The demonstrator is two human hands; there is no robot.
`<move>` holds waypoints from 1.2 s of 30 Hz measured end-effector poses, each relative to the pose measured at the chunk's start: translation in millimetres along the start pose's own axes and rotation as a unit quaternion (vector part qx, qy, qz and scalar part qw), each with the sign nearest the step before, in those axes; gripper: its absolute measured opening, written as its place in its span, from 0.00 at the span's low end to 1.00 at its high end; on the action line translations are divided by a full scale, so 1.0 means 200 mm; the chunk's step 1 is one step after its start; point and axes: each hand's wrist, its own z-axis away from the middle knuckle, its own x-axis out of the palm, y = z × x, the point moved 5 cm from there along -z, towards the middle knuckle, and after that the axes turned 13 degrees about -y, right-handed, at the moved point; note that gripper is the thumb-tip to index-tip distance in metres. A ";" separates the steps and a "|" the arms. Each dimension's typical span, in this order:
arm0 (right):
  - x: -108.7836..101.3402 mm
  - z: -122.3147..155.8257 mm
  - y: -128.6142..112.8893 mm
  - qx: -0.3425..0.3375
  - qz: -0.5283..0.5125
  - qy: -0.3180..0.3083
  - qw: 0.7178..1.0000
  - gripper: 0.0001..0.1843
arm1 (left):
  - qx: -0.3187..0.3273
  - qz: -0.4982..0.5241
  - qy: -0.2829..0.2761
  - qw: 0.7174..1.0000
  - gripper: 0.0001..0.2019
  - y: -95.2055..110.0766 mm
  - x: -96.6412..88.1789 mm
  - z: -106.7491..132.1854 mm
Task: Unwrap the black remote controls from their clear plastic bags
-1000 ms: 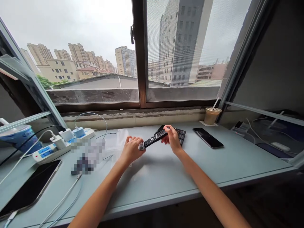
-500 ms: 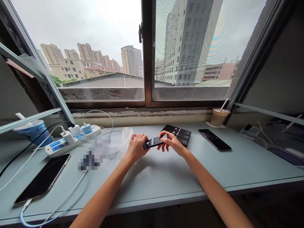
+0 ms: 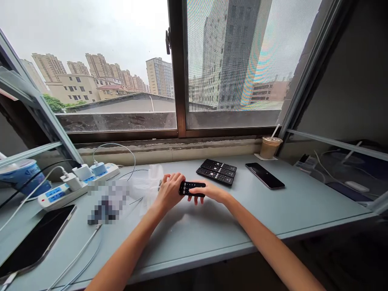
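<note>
A black remote control [image 3: 185,188] is held level above the desk, its button face turned toward me. My left hand [image 3: 171,188] is closed at the remote's left end, knuckles up; its fingertips are mostly hidden. From the right, my right hand [image 3: 212,191] grips the remote, with the thumb lying across the buttons and the fingers underneath. Beside the left hand lies crumpled clear plastic wrapping [image 3: 151,184]. Behind the right hand, several similar black remotes [image 3: 216,171] lie side by side on the desk.
A dark phone [image 3: 264,175] and an iced drink cup [image 3: 269,148] are at right. At left are a power strip [image 3: 51,199] with chargers and cables, a blue cup [image 3: 26,176] and a larger phone [image 3: 39,236]. A pixelated patch covers something there. The desk [image 3: 197,246] ends at a front edge.
My view has turned slightly right. My right hand has slid left along the remote, and its thumb now lies flat over the buttons. The remote's face has tilted more toward me.
</note>
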 end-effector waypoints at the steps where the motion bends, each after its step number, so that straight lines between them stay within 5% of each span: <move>1: 0.00 0.00 -0.01 -0.006 -0.004 0.003 1.000 0.17 | 0.001 0.002 0.005 1.000 0.07 0.00 -0.01 0.00; 12: -0.03 0.01 -0.03 -0.034 -0.038 0.024 0.998 0.12 | 0.010 0.020 0.010 1.000 0.08 -0.02 -0.04 0.00; 17: -0.06 0.03 -0.05 -0.052 -0.053 0.054 0.996 0.13 | -0.014 0.021 0.039 0.999 0.14 -0.09 -0.07 0.00; 22: -0.07 0.03 -0.06 -0.060 -0.059 0.071 0.994 0.14 | -0.034 0.010 0.039 0.999 0.08 -0.16 -0.07 0.00; 31: -0.05 0.04 -0.03 -0.004 -0.073 0.047 0.996 0.30 | -0.016 0.004 0.021 1.000 0.03 -0.11 -0.04 -0.01; 36: -0.02 0.03 -0.04 -0.010 -0.066 0.020 0.998 0.24 | 0.002 0.004 0.014 1.000 0.01 -0.08 -0.05 0.00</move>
